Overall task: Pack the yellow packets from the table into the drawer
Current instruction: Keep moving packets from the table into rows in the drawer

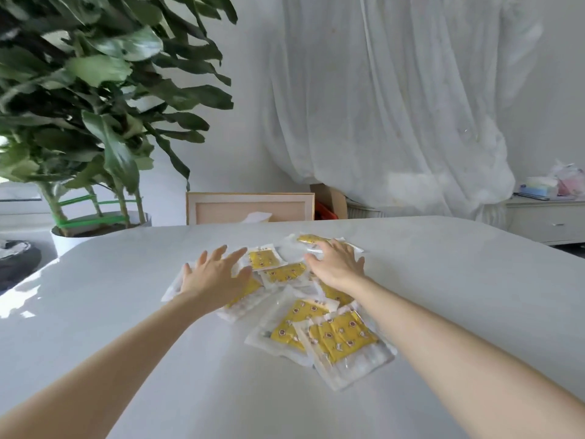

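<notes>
Several yellow packets [340, 339] in clear plastic wrap lie in a loose overlapping pile on the white table [126, 312]. My left hand [215, 277] is spread flat over the left side of the pile, fingers apart, covering a packet. My right hand [337, 264] lies open over the far right of the pile, fingertips near the farthest packet [311, 238]. Neither hand holds a packet. A white cabinet with a drawer [550, 221] stands at the far right, its drawer closed.
A large potted plant [95, 122] stands at the table's far left corner. A framed canvas [250, 207] leans behind the table's far edge. White curtains [395, 106] hang behind. Bags and boxes [557, 185] sit on top of the cabinet.
</notes>
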The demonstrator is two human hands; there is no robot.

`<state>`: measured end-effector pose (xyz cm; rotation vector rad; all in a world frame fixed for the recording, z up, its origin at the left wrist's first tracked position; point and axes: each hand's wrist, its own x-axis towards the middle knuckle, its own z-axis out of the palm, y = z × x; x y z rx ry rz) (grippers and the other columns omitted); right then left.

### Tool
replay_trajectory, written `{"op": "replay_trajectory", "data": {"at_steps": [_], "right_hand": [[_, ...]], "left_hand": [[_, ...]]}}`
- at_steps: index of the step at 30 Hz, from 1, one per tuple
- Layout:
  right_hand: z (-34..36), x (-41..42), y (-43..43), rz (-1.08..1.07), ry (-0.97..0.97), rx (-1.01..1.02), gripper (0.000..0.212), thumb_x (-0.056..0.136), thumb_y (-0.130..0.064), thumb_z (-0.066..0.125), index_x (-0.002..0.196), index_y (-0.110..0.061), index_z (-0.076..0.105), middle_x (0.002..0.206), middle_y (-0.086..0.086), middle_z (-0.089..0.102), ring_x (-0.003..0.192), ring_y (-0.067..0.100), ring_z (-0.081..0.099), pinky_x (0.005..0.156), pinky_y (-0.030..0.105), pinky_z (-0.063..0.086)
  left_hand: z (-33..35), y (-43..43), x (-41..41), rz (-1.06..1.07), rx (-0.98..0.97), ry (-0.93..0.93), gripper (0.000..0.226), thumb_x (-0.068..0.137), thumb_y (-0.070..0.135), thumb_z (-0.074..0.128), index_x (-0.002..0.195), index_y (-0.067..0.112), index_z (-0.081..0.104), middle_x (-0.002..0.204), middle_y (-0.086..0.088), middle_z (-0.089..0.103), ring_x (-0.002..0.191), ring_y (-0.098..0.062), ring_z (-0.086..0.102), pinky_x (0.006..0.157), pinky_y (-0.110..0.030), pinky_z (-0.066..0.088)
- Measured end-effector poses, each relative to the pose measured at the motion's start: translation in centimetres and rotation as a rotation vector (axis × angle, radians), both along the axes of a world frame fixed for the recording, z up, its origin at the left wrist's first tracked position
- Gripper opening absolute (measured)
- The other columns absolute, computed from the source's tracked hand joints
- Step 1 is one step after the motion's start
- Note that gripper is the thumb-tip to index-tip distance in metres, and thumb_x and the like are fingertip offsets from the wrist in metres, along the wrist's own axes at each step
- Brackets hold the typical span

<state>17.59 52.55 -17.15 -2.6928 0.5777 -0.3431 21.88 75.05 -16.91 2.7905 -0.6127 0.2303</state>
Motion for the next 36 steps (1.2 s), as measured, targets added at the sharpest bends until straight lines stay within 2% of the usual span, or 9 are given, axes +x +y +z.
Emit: {"op": "replay_trajectory", "data": {"at_steps": [6, 9, 12, 17, 24, 32, 34, 36], "right_hand": [[-1.1, 7.2, -3.2, -0.032, 0.059, -0.037, 0.058, 0.092, -0.063, 0.024, 0.146, -0.041, 0.028, 0.160, -0.005, 0.012, 0.148, 0.030, 0.002, 0.114, 0.059, 0.005], [-2.5, 9.1, -4.2, -0.028, 0.131, -0.033, 0.060, 0.088, -0.065, 0.023, 0.145, -0.045, 0.029, 0.158, -0.004, 0.019, 0.146, 0.033, 0.006, 0.113, 0.062, 0.006], [-2.6, 9.5, -4.1, -0.008, 0.164, -0.059, 0.063, 0.087, -0.069, 0.023, 0.145, -0.044, 0.030, 0.158, -0.005, 0.017, 0.146, 0.030, 0.008, 0.115, 0.057, 0.009], [-2.5, 7.1, -2.4, 0.047, 0.203, -0.103, 0.064, 0.087, -0.073, 0.024, 0.144, -0.045, 0.029, 0.159, -0.008, 0.014, 0.147, 0.026, 0.010, 0.117, 0.050, 0.015], [-1.8, 2.0, 1.2, 0.211, 0.172, -0.032, 0.048, 0.093, -0.052, 0.030, 0.140, -0.046, 0.037, 0.157, -0.010, 0.020, 0.145, 0.025, 0.012, 0.117, 0.045, 0.015], [-1.5, -4.5, 4.5, 0.350, 0.081, -0.026, 0.042, 0.103, -0.028, 0.022, 0.136, -0.037, 0.044, 0.154, -0.012, 0.029, 0.145, 0.021, 0.015, 0.119, 0.040, 0.011], [-1.6, -6.1, 5.2, 0.381, 0.061, -0.016, 0.040, 0.104, -0.028, 0.022, 0.135, -0.035, 0.047, 0.151, -0.011, 0.035, 0.144, 0.019, 0.020, 0.117, 0.039, 0.017], [-1.5, -7.7, 5.6, 0.370, -0.025, 0.019, 0.039, 0.104, -0.029, 0.025, 0.133, -0.034, 0.051, 0.140, -0.006, 0.051, 0.135, 0.019, 0.038, 0.108, 0.036, 0.032]], "left_hand": [[-1.9, -0.6, 5.4, -0.041, 0.122, 0.055, 0.061, 0.083, 0.077, 0.019, 0.141, 0.059, 0.011, 0.159, 0.012, 0.010, 0.147, -0.025, 0.010, 0.113, -0.062, 0.007], [-2.8, -1.1, 6.6, -0.064, 0.096, 0.108, 0.053, 0.085, 0.075, 0.017, 0.137, 0.064, 0.015, 0.157, 0.013, 0.016, 0.145, -0.022, 0.015, 0.113, -0.059, 0.011], [-2.7, -1.5, 7.0, -0.051, 0.107, 0.110, 0.042, 0.090, 0.069, 0.018, 0.132, 0.068, 0.022, 0.155, 0.015, 0.022, 0.144, -0.020, 0.018, 0.112, -0.057, 0.013], [-2.9, -1.9, 4.4, -0.028, 0.097, 0.102, 0.044, 0.092, 0.064, 0.017, 0.134, 0.063, 0.028, 0.154, 0.017, 0.023, 0.144, -0.018, 0.017, 0.111, -0.054, 0.012], [-2.5, -0.6, -1.5, 0.015, 0.073, 0.146, 0.044, 0.094, 0.058, 0.018, 0.137, 0.056, 0.031, 0.155, 0.017, 0.022, 0.144, -0.016, 0.014, 0.112, -0.054, 0.008], [-1.5, 3.3, -8.3, 0.019, 0.097, 0.193, 0.044, 0.095, 0.057, 0.020, 0.138, 0.054, 0.030, 0.155, 0.016, 0.021, 0.145, -0.018, 0.011, 0.111, -0.058, 0.006], [-1.5, 4.1, -10.1, 0.025, 0.109, 0.218, 0.044, 0.096, 0.057, 0.020, 0.139, 0.053, 0.029, 0.155, 0.014, 0.021, 0.145, -0.018, 0.012, 0.110, -0.060, 0.006], [-1.5, 4.9, -11.8, 0.033, 0.107, 0.233, 0.045, 0.096, 0.056, 0.019, 0.140, 0.052, 0.028, 0.154, 0.014, 0.021, 0.144, -0.018, 0.012, 0.111, -0.059, 0.006]]}}
